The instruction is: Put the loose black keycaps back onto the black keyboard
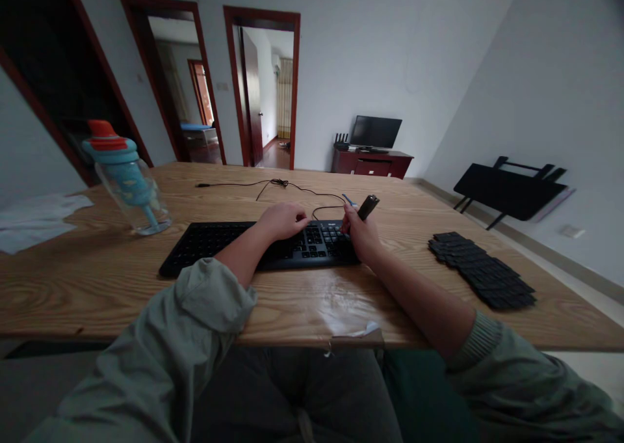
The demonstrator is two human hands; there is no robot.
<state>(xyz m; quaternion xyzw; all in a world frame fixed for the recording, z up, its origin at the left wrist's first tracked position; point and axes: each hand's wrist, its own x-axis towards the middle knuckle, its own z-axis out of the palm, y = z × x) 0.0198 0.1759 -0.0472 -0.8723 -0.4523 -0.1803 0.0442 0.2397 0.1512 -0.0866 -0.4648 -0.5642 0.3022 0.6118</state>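
A black keyboard [314,242] lies on the wooden table in front of me. My left hand [283,220] rests over the middle of its far side, its fingers curled down against the keyboard and partly hidden. Above the number keys at the right end, my right hand [361,231] is closed around a dark, thick-handled tool [368,207]. The handle's end sticks up past the thumb side. A thin blue piece [349,200] shows just beyond the fingers; whether it belongs to the tool I cannot tell. The tool's lower end is hidden by the hand.
A black cable [305,189] runs behind the keyboard. To the left stand a clear bottle [131,189] with a red and blue lid and some white tissue [39,218]. Stacked black pieces [480,270] lie at the right. Torn tape [358,332] marks the table's near edge.
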